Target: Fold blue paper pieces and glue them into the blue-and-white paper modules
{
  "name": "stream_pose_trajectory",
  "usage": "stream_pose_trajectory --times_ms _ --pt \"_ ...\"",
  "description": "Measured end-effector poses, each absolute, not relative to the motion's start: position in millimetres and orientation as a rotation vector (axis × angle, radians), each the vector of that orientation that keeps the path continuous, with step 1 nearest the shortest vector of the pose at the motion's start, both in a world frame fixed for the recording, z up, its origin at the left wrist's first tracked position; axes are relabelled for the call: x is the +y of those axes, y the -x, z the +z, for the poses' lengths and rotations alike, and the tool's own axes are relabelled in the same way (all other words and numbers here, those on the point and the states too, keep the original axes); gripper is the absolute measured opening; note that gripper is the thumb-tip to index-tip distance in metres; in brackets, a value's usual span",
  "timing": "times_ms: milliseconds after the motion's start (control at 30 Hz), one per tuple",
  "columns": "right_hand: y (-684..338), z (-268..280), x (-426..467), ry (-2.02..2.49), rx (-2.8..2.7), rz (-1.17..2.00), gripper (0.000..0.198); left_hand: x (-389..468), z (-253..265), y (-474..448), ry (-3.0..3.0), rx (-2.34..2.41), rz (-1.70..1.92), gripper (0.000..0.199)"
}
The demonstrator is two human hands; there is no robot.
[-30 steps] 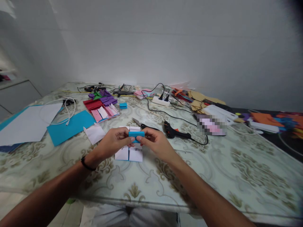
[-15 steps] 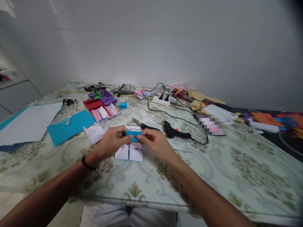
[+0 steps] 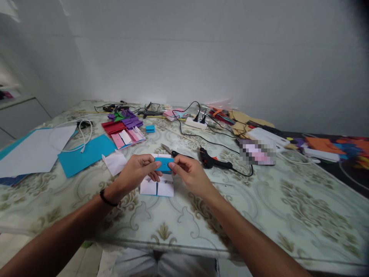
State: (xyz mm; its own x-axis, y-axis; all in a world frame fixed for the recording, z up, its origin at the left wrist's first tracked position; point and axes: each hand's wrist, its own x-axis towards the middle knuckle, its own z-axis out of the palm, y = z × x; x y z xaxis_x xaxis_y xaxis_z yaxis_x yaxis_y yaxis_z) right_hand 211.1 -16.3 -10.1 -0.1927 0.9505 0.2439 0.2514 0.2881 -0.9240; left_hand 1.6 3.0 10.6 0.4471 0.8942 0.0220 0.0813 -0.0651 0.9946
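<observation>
A small folded piece of blue paper (image 3: 164, 164) is held level between my two hands, above the table. My left hand (image 3: 141, 168) pinches its left end, thumb on top and fingers curled beneath. At the other end, my right hand (image 3: 187, 169) grips it between thumb and fingers. Directly below lies a white-and-blue folded paper piece (image 3: 157, 187) with flaps, partly covered by the hands. Beyond my right hand, scissors (image 3: 170, 149) rest with their blades toward the left. A black glue gun (image 3: 211, 159) lies to the right of them.
Blue card (image 3: 86, 154), white sheets (image 3: 37, 148) and a white cable lie on the left. Folded red (image 3: 113, 127), purple and pink papers sit behind my left hand. A power strip (image 3: 196, 123) with black cords stands at the back; a blurred phone (image 3: 256, 152) lies right.
The blue paper has tilted and turned slightly in my fingers, showing more of its flat face. My left fingers have shifted and now show below it. Things on the table have stayed put.
</observation>
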Motion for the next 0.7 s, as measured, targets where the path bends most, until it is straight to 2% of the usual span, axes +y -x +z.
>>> stream_pose_trajectory --times_ms 167,433,700 --pt "-212 -8 -17 1.138 -1.665 0.933 0.046 5 7 -1 -1.563 0.915 0.892 0.045" --pt "-215 -11 -13 1.136 -1.702 0.883 0.032 13 0 -1 -1.675 0.942 0.974 0.042" --pt "-244 -12 14 1.218 -1.519 0.720 0.029 40 -12 16 -1.624 1.248 1.321 0.035"
